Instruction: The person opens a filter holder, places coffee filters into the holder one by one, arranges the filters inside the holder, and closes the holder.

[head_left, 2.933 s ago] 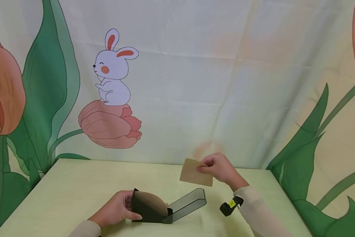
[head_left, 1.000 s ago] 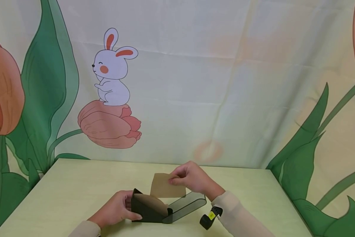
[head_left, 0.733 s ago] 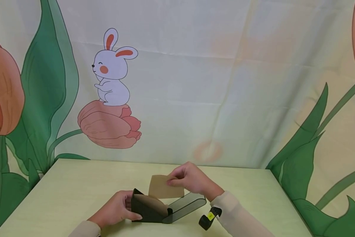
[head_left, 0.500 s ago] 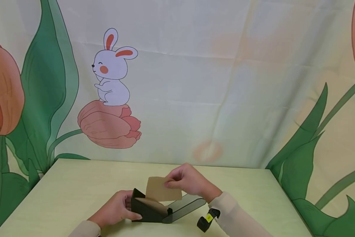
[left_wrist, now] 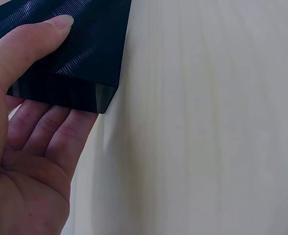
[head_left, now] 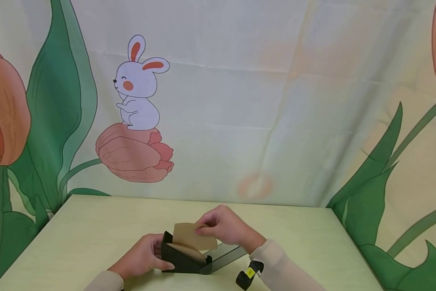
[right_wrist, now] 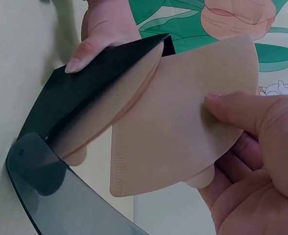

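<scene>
My left hand (head_left: 143, 252) grips the back end of a black wedge-shaped filter holder (head_left: 183, 262) standing on the table, thumb on its side in the left wrist view. Its transparent grey lid (head_left: 226, 258) is swung out to the right. Several brown paper coffee filters (right_wrist: 104, 107) sit inside the holder. My right hand (head_left: 228, 226) pinches a loose brown coffee filter (head_left: 185, 234) by its curved edge. That filter (right_wrist: 158, 122) stands right against the filled holder, one side hidden behind the filters there; how far it is inside I cannot tell.
A pale wood-grain table (head_left: 105, 226) lies under everything. Behind it hangs a printed cloth (head_left: 218, 121) with a rabbit and tulips. A black strap-like device with a yellow mark (head_left: 249, 273) is on the right wrist.
My right hand has carried the coffee filter left and down, from above the lid to the holder's opening. My left hand and the holder have stayed in place.
</scene>
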